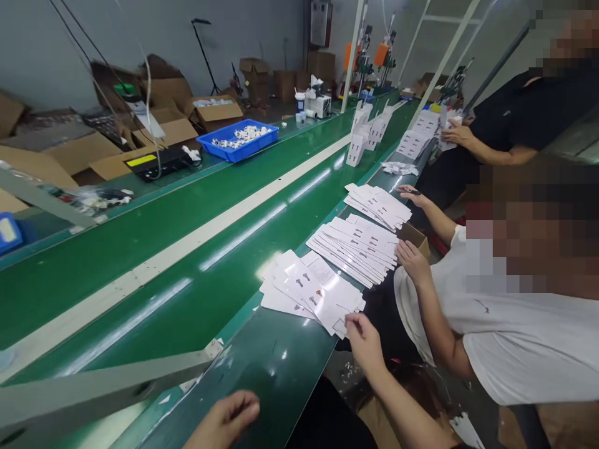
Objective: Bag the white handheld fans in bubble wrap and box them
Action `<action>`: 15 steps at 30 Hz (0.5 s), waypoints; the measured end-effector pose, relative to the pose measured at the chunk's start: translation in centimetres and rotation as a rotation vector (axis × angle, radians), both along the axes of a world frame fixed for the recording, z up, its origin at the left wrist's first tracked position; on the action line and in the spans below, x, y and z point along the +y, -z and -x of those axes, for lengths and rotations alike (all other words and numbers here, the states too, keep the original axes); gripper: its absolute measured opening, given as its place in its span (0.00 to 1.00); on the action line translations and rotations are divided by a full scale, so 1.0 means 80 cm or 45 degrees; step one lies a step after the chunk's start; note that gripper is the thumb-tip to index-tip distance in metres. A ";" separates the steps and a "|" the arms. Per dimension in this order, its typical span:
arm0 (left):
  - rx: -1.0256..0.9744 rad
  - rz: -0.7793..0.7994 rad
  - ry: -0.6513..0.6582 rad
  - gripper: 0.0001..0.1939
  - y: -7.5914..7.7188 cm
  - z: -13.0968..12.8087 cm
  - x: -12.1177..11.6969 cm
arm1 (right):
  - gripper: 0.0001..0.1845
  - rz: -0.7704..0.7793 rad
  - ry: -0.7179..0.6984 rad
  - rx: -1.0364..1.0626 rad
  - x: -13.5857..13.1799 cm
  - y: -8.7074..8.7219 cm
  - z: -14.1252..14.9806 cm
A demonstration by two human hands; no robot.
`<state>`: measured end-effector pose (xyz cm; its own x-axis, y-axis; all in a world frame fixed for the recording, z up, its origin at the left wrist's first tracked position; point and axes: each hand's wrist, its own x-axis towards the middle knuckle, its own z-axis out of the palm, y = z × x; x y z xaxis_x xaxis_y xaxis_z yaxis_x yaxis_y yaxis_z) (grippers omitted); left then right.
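My right hand [365, 344] is at the near corner of a flat white printed carton sheet [322, 293], its fingers pinched on the edge. That sheet lies fanned over a few others, with small dark printed pictures on top. My left hand [228, 416] is low over the green bench edge [276, 355], fingers curled in and nothing visible in them. Just beyond is a larger fanned stack of the same flat cartons [358, 246], touched by a hand [414, 260] of the co-worker in white. A further stack [380, 206] lies past it, near that person's other hand.
A green conveyor [219, 231] with a pale centre strip runs alongside. Folded white cartons [358, 140] stand on it farther up. Across it are a blue tray [238, 151] of white parts and open cardboard boxes [168, 128]. A grey metal post [107, 393] slants at lower left.
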<state>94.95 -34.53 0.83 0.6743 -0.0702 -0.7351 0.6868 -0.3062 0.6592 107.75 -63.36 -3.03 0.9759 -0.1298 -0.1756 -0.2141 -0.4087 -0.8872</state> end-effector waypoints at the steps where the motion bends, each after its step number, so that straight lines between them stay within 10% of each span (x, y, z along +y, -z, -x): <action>1: 0.020 0.065 -0.143 0.30 -0.001 -0.022 -0.005 | 0.17 0.034 -0.002 0.007 -0.007 -0.001 -0.022; 7: 0.333 0.435 -0.981 0.15 0.018 -0.123 -0.045 | 0.25 0.223 -0.251 0.111 -0.013 0.020 -0.142; 15: 0.182 0.442 -1.150 0.11 0.051 -0.185 -0.101 | 0.33 0.267 -0.617 0.327 0.028 0.039 -0.144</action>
<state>109.71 -42.59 -3.25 0.4866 0.2006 -0.8503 0.6482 0.5695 0.5054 119.29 -61.11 -6.13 0.8621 0.2628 -0.4332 -0.1565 -0.6750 -0.7210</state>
